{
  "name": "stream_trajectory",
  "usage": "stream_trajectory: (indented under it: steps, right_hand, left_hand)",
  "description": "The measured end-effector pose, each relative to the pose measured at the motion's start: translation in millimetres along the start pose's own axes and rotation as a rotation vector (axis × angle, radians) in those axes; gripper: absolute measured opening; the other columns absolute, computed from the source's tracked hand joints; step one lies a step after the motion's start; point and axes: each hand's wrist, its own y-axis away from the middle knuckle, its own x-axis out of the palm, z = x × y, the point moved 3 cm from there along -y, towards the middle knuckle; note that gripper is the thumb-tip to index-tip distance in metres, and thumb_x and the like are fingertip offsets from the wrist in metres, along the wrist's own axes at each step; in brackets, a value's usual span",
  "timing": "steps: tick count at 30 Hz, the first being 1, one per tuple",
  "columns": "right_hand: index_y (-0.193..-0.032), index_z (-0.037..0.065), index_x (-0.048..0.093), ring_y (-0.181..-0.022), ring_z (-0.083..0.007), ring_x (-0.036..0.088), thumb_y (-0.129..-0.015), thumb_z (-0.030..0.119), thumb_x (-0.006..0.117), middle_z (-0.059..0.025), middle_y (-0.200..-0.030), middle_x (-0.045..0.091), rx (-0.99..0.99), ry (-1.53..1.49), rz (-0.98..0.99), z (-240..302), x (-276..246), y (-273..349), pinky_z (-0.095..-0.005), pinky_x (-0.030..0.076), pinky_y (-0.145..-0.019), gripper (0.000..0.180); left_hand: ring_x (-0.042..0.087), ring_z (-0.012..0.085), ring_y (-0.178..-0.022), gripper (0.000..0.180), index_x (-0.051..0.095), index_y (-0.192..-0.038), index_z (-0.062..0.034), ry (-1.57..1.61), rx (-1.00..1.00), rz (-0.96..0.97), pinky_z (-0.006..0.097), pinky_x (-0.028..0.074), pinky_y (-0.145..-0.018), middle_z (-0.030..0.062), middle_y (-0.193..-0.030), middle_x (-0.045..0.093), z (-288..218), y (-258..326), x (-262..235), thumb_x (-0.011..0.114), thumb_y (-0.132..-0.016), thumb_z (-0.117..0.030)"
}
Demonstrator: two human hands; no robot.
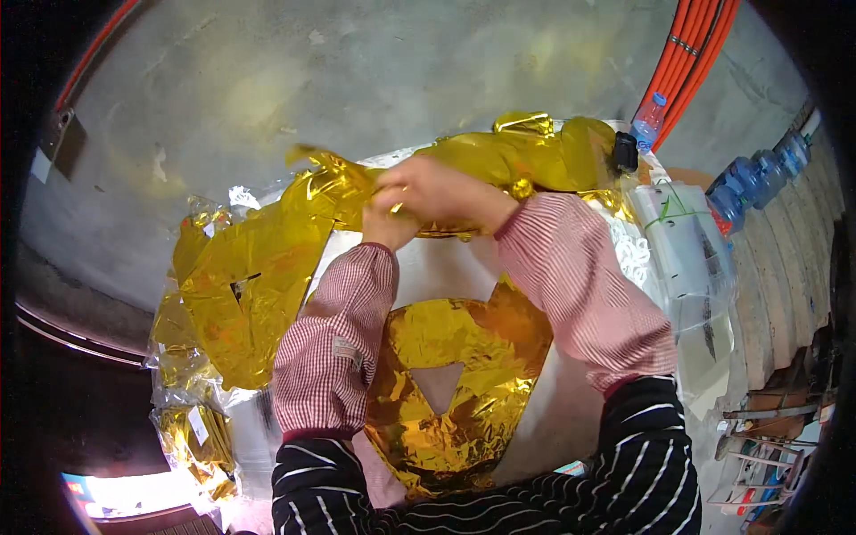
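Observation:
My left hand [390,223] and my right hand [441,194] meet over the far part of the table. Both are closed on a bunched, crinkled gold foil balloon [332,181], its end sticking out to the left. The right hand lies partly across the left, and motion blurs the fingers. Nearest to me, between my forearms, a flat gold foil balloon [473,357] with a triangular hole lies spread out. Another wide gold foil piece [254,285] is draped at the left, and more gold foil [481,160] lies heaped behind my hands.
Clear plastic bags of folded gold foil [198,437] lie at the left edge. On the right are white curled strings [631,254] and a stack of clear plastic bags [678,236]. A small bottle [649,116] stands behind, near orange pipes [691,53]. Large blue bottles [753,183] are farther right.

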Motion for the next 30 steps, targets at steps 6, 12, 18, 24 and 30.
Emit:
stream_trajectory:
  steps: [6,12,18,24,30]
  right_hand:
    - [-0.079,-0.001,0.055,-0.071,-0.0345,0.058,-0.087,0.015,0.053,-0.018,-0.074,0.058,-0.322,-0.471,0.587,193,-6,74,-0.041,0.045,-0.062,0.018]
    - [-0.085,0.001,0.049,-0.075,-0.0377,0.06,-0.089,0.018,0.05,-0.0188,-0.074,0.058,-0.249,-0.543,0.821,254,-24,129,-0.0463,0.046,-0.064,0.017]
    - [-0.087,0.001,0.05,-0.073,-0.0379,0.059,-0.092,0.022,0.051,-0.018,-0.072,0.057,-0.1,-0.175,0.83,227,-51,112,-0.0441,0.045,-0.064,0.022]
    - [-0.092,0.001,0.064,-0.072,-0.0334,0.062,-0.086,0.022,0.06,-0.0203,-0.081,0.065,0.056,-0.024,0.766,224,-53,83,-0.0413,0.045,-0.065,0.023]
    - [-0.092,0.001,0.064,-0.067,-0.028,0.062,-0.082,0.019,0.065,-0.015,-0.075,0.065,0.208,0.209,0.728,237,-57,70,-0.0391,0.046,-0.06,0.021]
  left_hand:
    - [0.023,0.033,-0.142,0.068,0.04,-0.144,-0.0272,0.049,-0.138,0.113,0.053,0.02,-0.112,0.012,-0.154,0.028,0,-6,1,0.047,-0.087,-0.063]
    - [0.029,0.0315,-0.139,0.066,0.044,-0.142,-0.0214,0.066,-0.132,0.024,0.05,0.025,-0.111,0.0136,-0.15,0.035,3,1,-18,0.049,-0.088,-0.059]
    - [0.059,0.0266,-0.111,0.073,0.053,-0.13,-0.0006,1.363,-0.054,0.446,0.036,0.038,-0.104,0.0153,-0.121,0.063,-59,47,-127,0.029,-0.097,-0.061]
    - [0.057,0.013,-0.1,0.044,0.057,-0.121,0.0007,0.962,0.352,0.857,0.03,0.045,-0.09,0.0076,-0.109,0.064,-86,167,-217,0.054,-0.096,-0.035]
    - [0.057,0.0047,-0.086,0.024,0.061,-0.113,-0.0006,1.066,-0.058,0.91,0.023,0.049,-0.078,-0.0013,-0.098,0.065,-79,238,-227,0.06,-0.096,-0.018]
